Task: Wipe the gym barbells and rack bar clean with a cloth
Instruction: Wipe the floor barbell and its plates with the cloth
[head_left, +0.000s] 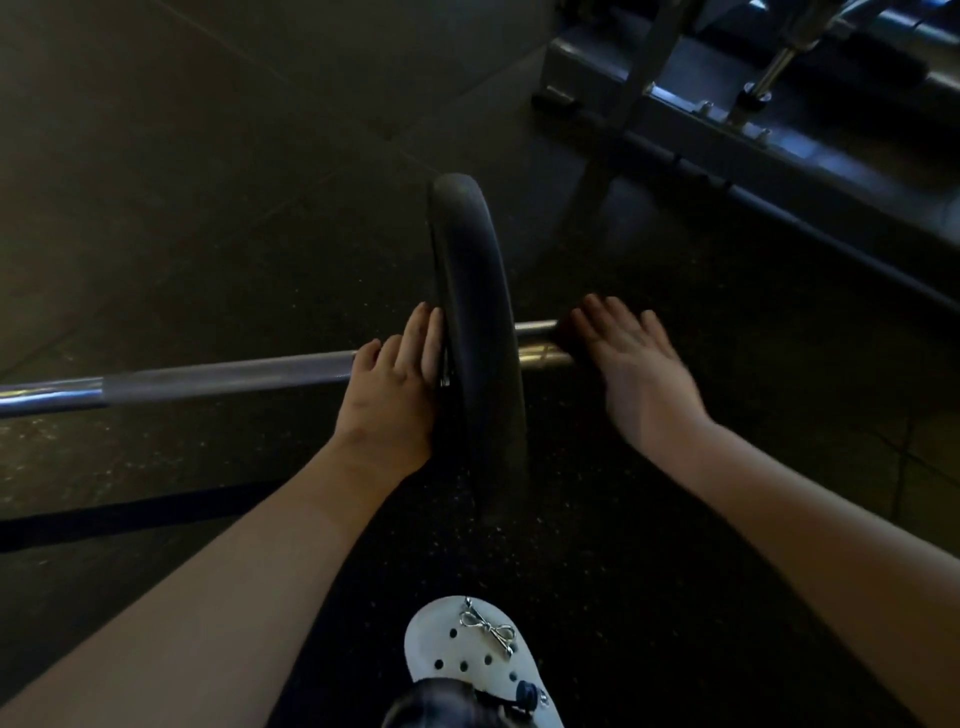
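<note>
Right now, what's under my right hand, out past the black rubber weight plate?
The shiny steel barbell sleeve runs from the black rubber weight plate under your right hand, with a dark patch, possibly a cloth, at its fingertips. The hand covers the sleeve's end.

left hand (392, 387): arm extended, fingers (415, 338) straight, flat | right hand (631, 348): arm extended, fingers straight, spread

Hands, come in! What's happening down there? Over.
Left hand open, flat against plate. Right hand open on barbell sleeve end. Cloth not clearly visible. Nothing in the way.
</note>
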